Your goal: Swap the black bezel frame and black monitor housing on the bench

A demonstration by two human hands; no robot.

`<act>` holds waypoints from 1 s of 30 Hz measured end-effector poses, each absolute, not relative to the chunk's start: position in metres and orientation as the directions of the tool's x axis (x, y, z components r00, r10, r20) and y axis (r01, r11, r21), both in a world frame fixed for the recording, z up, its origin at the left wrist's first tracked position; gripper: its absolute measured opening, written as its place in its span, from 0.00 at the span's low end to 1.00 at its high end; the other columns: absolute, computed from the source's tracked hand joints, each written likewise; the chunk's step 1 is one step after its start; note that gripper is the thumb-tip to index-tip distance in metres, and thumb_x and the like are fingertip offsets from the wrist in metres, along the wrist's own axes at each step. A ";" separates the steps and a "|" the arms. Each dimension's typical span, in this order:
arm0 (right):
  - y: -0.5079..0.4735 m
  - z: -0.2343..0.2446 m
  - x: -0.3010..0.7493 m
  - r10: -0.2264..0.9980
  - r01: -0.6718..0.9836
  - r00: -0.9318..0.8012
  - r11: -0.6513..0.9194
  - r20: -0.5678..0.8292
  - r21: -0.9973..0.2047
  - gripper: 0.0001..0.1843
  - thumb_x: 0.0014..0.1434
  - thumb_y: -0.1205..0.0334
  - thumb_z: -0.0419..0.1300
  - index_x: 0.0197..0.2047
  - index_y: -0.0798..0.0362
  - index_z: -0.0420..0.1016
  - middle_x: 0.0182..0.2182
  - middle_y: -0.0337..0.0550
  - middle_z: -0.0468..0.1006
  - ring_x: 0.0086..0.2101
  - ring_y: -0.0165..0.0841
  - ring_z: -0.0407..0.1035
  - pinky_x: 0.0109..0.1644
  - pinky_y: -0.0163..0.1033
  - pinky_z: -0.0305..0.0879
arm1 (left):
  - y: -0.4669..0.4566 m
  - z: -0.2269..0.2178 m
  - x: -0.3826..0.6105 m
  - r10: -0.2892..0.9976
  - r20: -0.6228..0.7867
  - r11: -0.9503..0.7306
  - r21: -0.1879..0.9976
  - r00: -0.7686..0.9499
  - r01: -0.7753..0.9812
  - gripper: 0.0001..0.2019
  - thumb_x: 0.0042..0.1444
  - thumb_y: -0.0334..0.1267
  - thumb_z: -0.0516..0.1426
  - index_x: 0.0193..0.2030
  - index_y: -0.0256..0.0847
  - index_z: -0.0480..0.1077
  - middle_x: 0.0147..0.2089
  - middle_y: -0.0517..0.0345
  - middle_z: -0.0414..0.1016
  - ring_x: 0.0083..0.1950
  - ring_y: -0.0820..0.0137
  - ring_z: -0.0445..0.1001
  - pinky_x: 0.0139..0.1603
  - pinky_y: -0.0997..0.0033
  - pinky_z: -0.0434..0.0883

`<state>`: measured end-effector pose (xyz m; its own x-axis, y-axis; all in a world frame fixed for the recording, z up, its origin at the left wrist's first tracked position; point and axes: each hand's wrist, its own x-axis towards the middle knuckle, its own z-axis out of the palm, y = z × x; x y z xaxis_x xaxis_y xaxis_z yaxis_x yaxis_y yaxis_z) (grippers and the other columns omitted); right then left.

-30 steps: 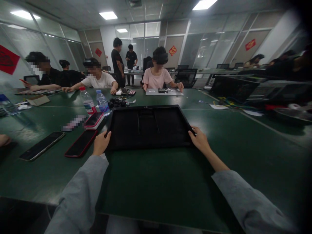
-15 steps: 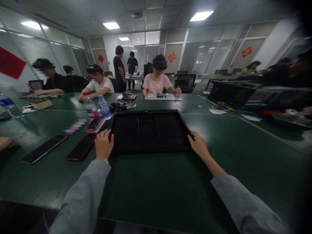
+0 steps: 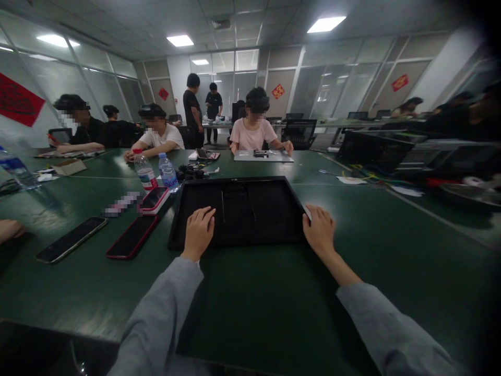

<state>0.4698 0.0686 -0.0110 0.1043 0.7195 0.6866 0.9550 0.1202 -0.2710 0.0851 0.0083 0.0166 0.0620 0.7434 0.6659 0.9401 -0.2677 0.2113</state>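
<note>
Uneven pressure could have skewed the black frame [image 3: 238,209] inside the near edge of the desk [image 3: 270,297] — left hand [image 3: 199,233] loosely spread above it, right hand [image 3: 320,228] at its side, pinch unclear.

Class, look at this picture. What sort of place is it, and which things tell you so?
Probably an office or shared workroom: there is a large green table, a black office chair beyond it, and glass partitions at the back.

One black frame [image 3: 203,189], three bottles [image 3: 168,172], four red wall hangings [image 3: 277,92].
</note>
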 end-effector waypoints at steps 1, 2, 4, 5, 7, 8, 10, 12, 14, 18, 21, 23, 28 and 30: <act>0.065 -0.007 0.462 0.702 0.958 0.087 0.137 0.707 -0.253 0.25 0.69 0.58 0.45 0.64 0.56 0.68 0.60 0.56 0.71 0.61 0.47 0.61 0.62 0.58 0.56 | 0.009 0.016 0.093 0.760 0.647 -0.252 0.202 0.064 0.946 0.19 0.69 0.39 0.47 0.62 0.44 0.70 0.63 0.49 0.71 0.64 0.60 0.67 0.62 0.55 0.67; 0.061 -0.003 0.452 0.688 0.958 0.063 0.161 0.723 -0.236 0.26 0.69 0.58 0.44 0.64 0.56 0.67 0.62 0.56 0.70 0.62 0.47 0.59 0.63 0.57 0.55 | 0.009 0.014 0.102 0.777 0.627 -0.235 0.194 0.064 0.952 0.20 0.69 0.40 0.46 0.63 0.44 0.69 0.65 0.49 0.70 0.65 0.60 0.66 0.62 0.54 0.66; 0.052 0.003 0.429 0.673 0.953 0.001 0.223 0.740 -0.203 0.26 0.70 0.58 0.43 0.66 0.56 0.65 0.65 0.54 0.66 0.64 0.46 0.56 0.64 0.56 0.53 | 0.009 0.012 0.118 0.809 0.582 -0.221 0.172 0.082 0.960 0.21 0.69 0.42 0.46 0.65 0.43 0.67 0.67 0.48 0.67 0.67 0.59 0.64 0.64 0.53 0.66; 0.048 0.005 0.416 0.669 0.948 -0.033 0.257 0.742 -0.189 0.27 0.70 0.59 0.43 0.67 0.56 0.63 0.66 0.53 0.65 0.65 0.45 0.55 0.65 0.55 0.52 | 0.009 0.011 0.124 0.821 0.563 -0.217 0.162 0.091 0.963 0.22 0.70 0.43 0.46 0.66 0.42 0.66 0.69 0.48 0.66 0.68 0.58 0.63 0.64 0.53 0.65; 0.040 0.007 0.388 0.672 0.931 -0.100 0.322 0.734 -0.168 0.27 0.71 0.59 0.42 0.70 0.55 0.60 0.68 0.51 0.62 0.67 0.43 0.53 0.66 0.53 0.52 | 0.009 0.009 0.133 0.838 0.536 -0.209 0.144 0.102 0.967 0.25 0.70 0.46 0.45 0.68 0.41 0.63 0.71 0.48 0.62 0.69 0.57 0.61 0.66 0.52 0.64; 0.037 0.007 0.376 0.678 0.922 -0.132 0.351 0.723 -0.161 0.28 0.71 0.58 0.42 0.71 0.54 0.58 0.69 0.51 0.60 0.67 0.42 0.51 0.67 0.53 0.51 | 0.009 0.008 0.135 0.844 0.527 -0.201 0.138 0.100 0.970 0.26 0.70 0.47 0.44 0.70 0.40 0.61 0.72 0.48 0.60 0.70 0.57 0.60 0.67 0.52 0.63; 0.033 0.005 0.354 0.705 0.908 -0.190 0.391 0.683 -0.151 0.30 0.72 0.56 0.41 0.73 0.55 0.55 0.71 0.50 0.56 0.69 0.41 0.48 0.68 0.52 0.50 | 0.010 0.006 0.136 0.856 0.509 -0.178 0.128 0.089 0.976 0.28 0.70 0.48 0.43 0.72 0.40 0.58 0.74 0.48 0.57 0.72 0.57 0.58 0.69 0.52 0.61; 0.033 0.001 0.342 0.760 0.891 -0.274 0.431 0.589 -0.141 0.30 0.72 0.54 0.40 0.73 0.54 0.56 0.71 0.49 0.56 0.68 0.41 0.50 0.68 0.51 0.52 | 0.011 0.003 0.135 0.876 0.476 -0.153 0.116 0.080 0.981 0.29 0.70 0.50 0.42 0.73 0.40 0.56 0.76 0.49 0.53 0.74 0.56 0.55 0.71 0.52 0.59; 0.035 -0.002 0.338 0.808 0.878 -0.349 0.459 0.475 -0.136 0.29 0.72 0.52 0.40 0.70 0.53 0.63 0.69 0.48 0.59 0.67 0.41 0.54 0.66 0.50 0.56 | 0.014 0.000 0.134 0.900 0.429 -0.133 0.105 0.076 0.985 0.31 0.69 0.52 0.43 0.73 0.40 0.55 0.76 0.49 0.52 0.75 0.55 0.53 0.72 0.50 0.55; 0.039 -0.004 0.341 0.837 0.880 -0.378 0.458 0.397 -0.127 0.28 0.73 0.52 0.39 0.66 0.52 0.69 0.69 0.46 0.60 0.67 0.41 0.55 0.66 0.50 0.57 | 0.017 -0.003 0.133 0.929 0.360 -0.129 0.099 0.085 0.987 0.32 0.68 0.54 0.42 0.73 0.40 0.56 0.76 0.49 0.52 0.76 0.55 0.49 0.74 0.47 0.51; 0.039 -0.002 0.343 0.837 0.880 -0.380 0.458 0.395 -0.124 0.28 0.73 0.53 0.39 0.65 0.52 0.69 0.69 0.45 0.60 0.67 0.40 0.55 0.65 0.50 0.59 | 0.017 -0.001 0.133 0.935 0.342 -0.133 0.100 0.092 0.986 0.32 0.69 0.54 0.41 0.73 0.40 0.56 0.76 0.49 0.51 0.76 0.55 0.49 0.74 0.47 0.51; 0.038 -0.001 0.343 0.834 0.879 -0.381 0.461 0.400 -0.123 0.28 0.73 0.54 0.39 0.65 0.52 0.70 0.69 0.46 0.60 0.67 0.40 0.56 0.65 0.50 0.59 | 0.016 0.001 0.132 0.935 0.343 -0.139 0.103 0.097 0.985 0.31 0.69 0.53 0.42 0.73 0.39 0.57 0.76 0.49 0.52 0.76 0.55 0.49 0.74 0.48 0.52; 0.039 -0.003 0.343 0.822 0.867 -0.387 0.479 0.418 -0.140 0.27 0.73 0.54 0.40 0.64 0.53 0.70 0.68 0.47 0.61 0.66 0.41 0.56 0.64 0.51 0.60 | 0.017 0.000 0.131 0.919 0.381 -0.169 0.154 0.100 0.973 0.28 0.68 0.50 0.45 0.71 0.42 0.60 0.75 0.47 0.55 0.75 0.53 0.52 0.73 0.45 0.53; 0.040 -0.004 0.344 0.819 0.863 -0.386 0.484 0.425 -0.147 0.27 0.72 0.55 0.40 0.64 0.52 0.71 0.68 0.47 0.62 0.66 0.42 0.57 0.64 0.52 0.60 | 0.017 -0.002 0.130 0.912 0.397 -0.183 0.174 0.101 0.968 0.27 0.68 0.49 0.46 0.70 0.43 0.61 0.74 0.47 0.57 0.75 0.53 0.53 0.73 0.43 0.54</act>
<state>0.3439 0.0397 -0.0039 -0.3864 0.8186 0.4251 0.8627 0.4837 -0.1474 0.1301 0.0173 -0.0016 0.1008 0.9121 0.3973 0.9677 -0.1827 0.1739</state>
